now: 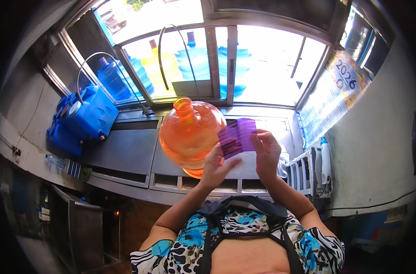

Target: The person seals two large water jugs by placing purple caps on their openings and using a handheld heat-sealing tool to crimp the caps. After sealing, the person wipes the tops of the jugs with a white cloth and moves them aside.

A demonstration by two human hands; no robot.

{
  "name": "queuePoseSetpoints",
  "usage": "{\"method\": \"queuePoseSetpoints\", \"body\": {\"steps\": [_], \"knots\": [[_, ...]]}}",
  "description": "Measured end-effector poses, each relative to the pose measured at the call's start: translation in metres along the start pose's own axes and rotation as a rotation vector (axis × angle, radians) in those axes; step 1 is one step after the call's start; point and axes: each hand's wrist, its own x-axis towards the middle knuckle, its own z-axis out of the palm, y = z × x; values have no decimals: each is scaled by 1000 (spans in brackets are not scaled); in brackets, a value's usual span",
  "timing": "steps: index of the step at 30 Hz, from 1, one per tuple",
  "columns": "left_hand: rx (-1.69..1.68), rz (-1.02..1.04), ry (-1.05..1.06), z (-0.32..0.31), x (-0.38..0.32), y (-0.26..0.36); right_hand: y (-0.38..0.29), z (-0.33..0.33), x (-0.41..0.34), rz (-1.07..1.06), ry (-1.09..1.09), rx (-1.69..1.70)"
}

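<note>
A translucent purple plastic film (240,135) is stretched between my two hands, slightly blurred. My right hand (268,150) pinches its right edge between thumb and fingers. At its lower left, my left hand (215,167) holds the film; some fingers show dimly through it, and the thumb is spread away. Whether those fingers are behind the film or inside it, I cannot tell. Just left of the film, a large orange translucent water jug (189,135) stands upright on the metal counter (129,145). Its neck bears no cap.
Blue jerrycans (95,111) stand at the counter's left end, below a curved hose (102,53). Another hose (161,54) arches behind the jug. Several large bottles (194,65) are beyond the window. A white rack (302,173) and a calendar (334,99) are on the right.
</note>
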Motion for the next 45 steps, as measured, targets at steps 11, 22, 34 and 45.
{"method": "queuePoseSetpoints", "body": {"steps": [11, 22, 34, 45], "knots": [[582, 26, -152, -63, 12, 53, 2, 19, 52, 566, -706, -136], [150, 118, 409, -54, 15, 24, 14, 43, 39, 599, -604, 91], [324, 89, 361, -70, 21, 40, 24, 58, 58, 187, -576, -123], [490, 262, 668, -109, 19, 55, 23, 83, 176, 190, -492, -509]]}}
